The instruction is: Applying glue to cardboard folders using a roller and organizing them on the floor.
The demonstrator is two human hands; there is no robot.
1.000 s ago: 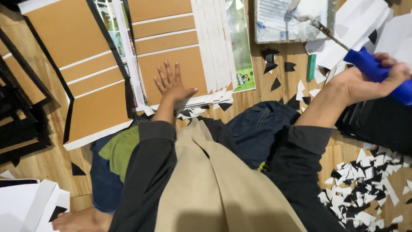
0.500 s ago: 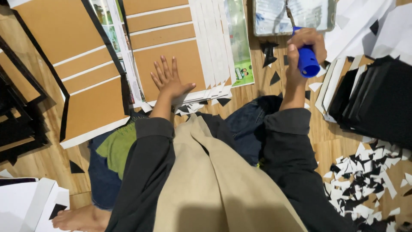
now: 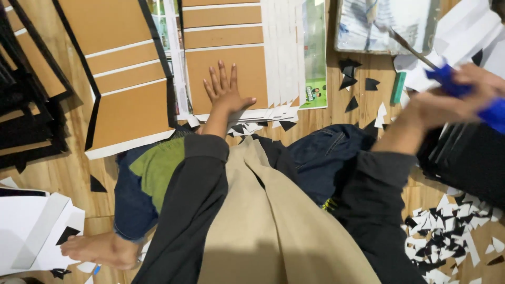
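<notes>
On the wooden floor (image 3: 63, 173), near its top middle, the left hand (image 3: 227, 93) lies flat with fingers spread on the brown cardboard sheet edged with white paper strips (image 3: 226, 63), pressing it down and clasping nothing; it has not shifted over the last second. The right hand (image 3: 452, 100) has swung: half a second ago it was raised over the shallow grey tray (image 3: 386, 26) at the top edge, and now it is blurred toward the right edge, closed round the blue handle of a long thin metal-bladed tool (image 3: 447, 76) whose tip points back toward that tray; so the tool is on the move while the sheet is kept pinned.

Counted: two large brown panels in plain view, the pinned one and a second black-bordered brown cardboard panel (image 3: 121, 79) to its left, with more stacked at the left edge, too overlapped to number; one tray; one small green block (image 3: 398, 87) below it; three or so black triangular offcuts (image 3: 350, 73) beside that; a heap of black and white paper scraps (image 3: 452, 236) at the lower right, beyond counting; one bare foot (image 3: 102, 250) at the lower left.
</notes>
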